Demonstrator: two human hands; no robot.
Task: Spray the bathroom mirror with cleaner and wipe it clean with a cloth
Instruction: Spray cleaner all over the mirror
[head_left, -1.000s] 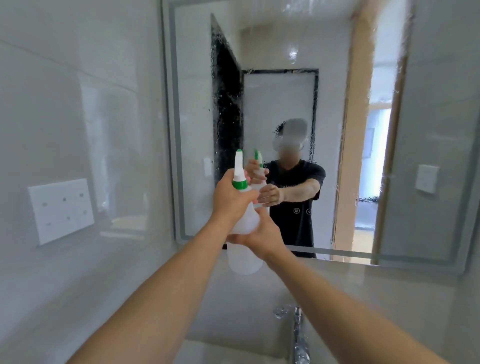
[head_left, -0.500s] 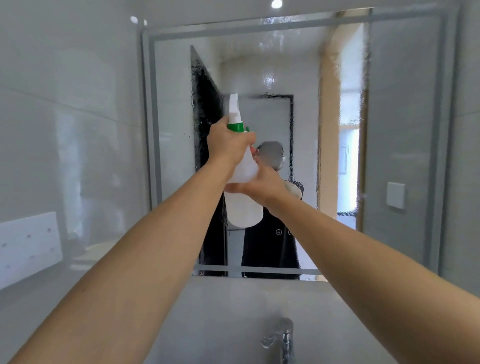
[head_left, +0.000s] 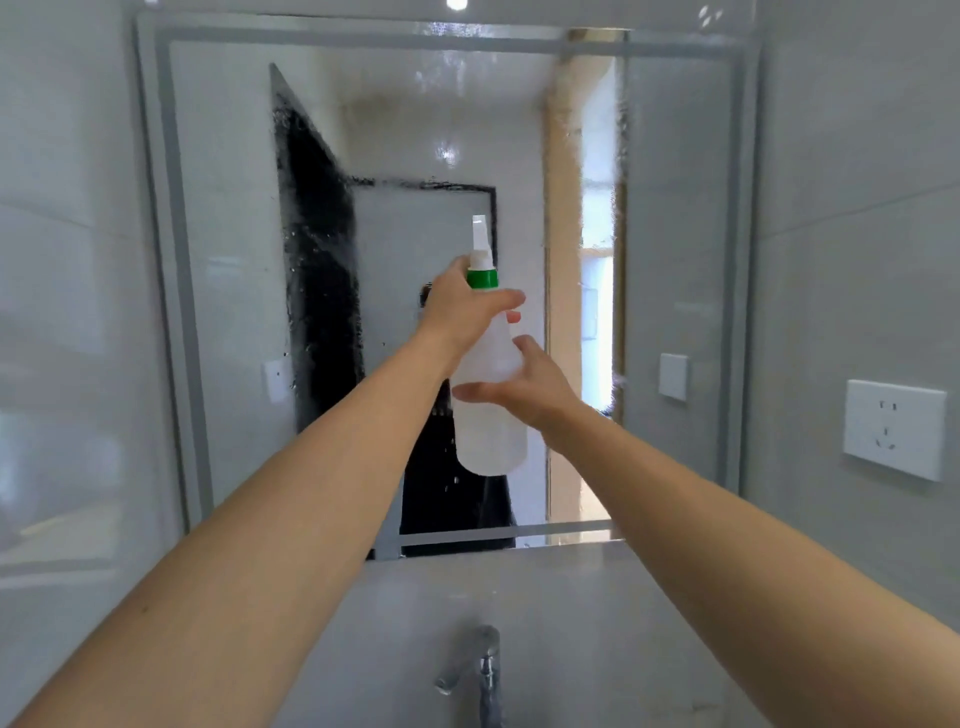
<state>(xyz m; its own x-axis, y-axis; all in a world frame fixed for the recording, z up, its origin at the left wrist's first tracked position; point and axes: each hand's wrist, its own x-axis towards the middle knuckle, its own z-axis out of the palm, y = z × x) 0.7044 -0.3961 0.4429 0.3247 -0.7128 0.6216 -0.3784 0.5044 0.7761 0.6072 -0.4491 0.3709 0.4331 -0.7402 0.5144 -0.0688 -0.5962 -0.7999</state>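
A white spray bottle (head_left: 491, 431) with a green collar and white nozzle is held upright in front of the wall mirror (head_left: 228, 260). My left hand (head_left: 462, 312) grips the bottle's neck just below the green collar. My right hand (head_left: 524, 387) lies against the bottle's body with fingers spread and straight, thumb up. The mirror glass shows wet droplets and streaks, mostly over its dark left-centre area. No cloth is in view.
A chrome faucet (head_left: 480, 670) stands below, over the basin. A white power outlet (head_left: 893, 428) sits on the tiled wall at right. Grey tiled walls flank the mirror on both sides.
The bottle and both hands rose and shifted right in front of the mirror. My right hand loosened from gripping the bottle's body to spread fingers against it.
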